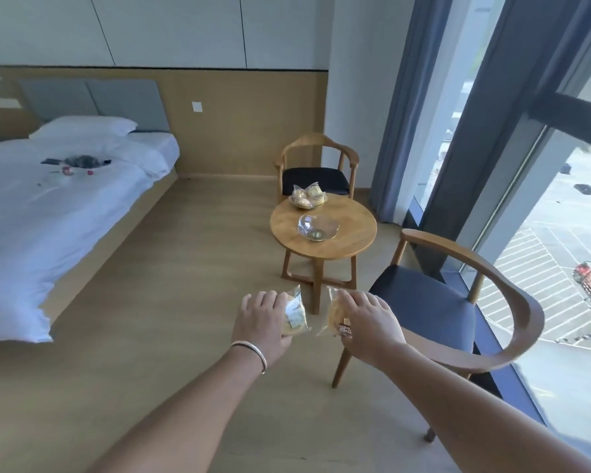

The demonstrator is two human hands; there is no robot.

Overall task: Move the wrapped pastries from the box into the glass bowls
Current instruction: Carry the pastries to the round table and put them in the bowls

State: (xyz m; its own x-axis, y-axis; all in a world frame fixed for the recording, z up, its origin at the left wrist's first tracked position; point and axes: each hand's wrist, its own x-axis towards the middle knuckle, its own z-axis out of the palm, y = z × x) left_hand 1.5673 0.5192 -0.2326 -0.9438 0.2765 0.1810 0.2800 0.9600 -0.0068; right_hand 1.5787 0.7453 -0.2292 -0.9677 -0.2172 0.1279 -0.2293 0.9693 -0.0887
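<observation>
My left hand (pixel 260 319) is shut on a wrapped pastry (pixel 296 315) in a clear packet, held out over the floor. My right hand (pixel 369 324) grips another wrapped pastry (pixel 336 317) with dark print on its wrapper. Both hands are short of the round wooden table (pixel 359 240). On the table, the nearer glass bowl (pixel 318 227) holds nothing. The farther glass bowl (pixel 307 200) has a few wrapped pastries (pixel 306 192) in it. The box is out of view.
A wooden chair with a dark seat (pixel 434 302) stands close on my right, beside the tall window (pixel 543 233). A second chair (pixel 316 165) is behind the table. A white bed (pixel 55 192) fills the left side, with wooden floor in between.
</observation>
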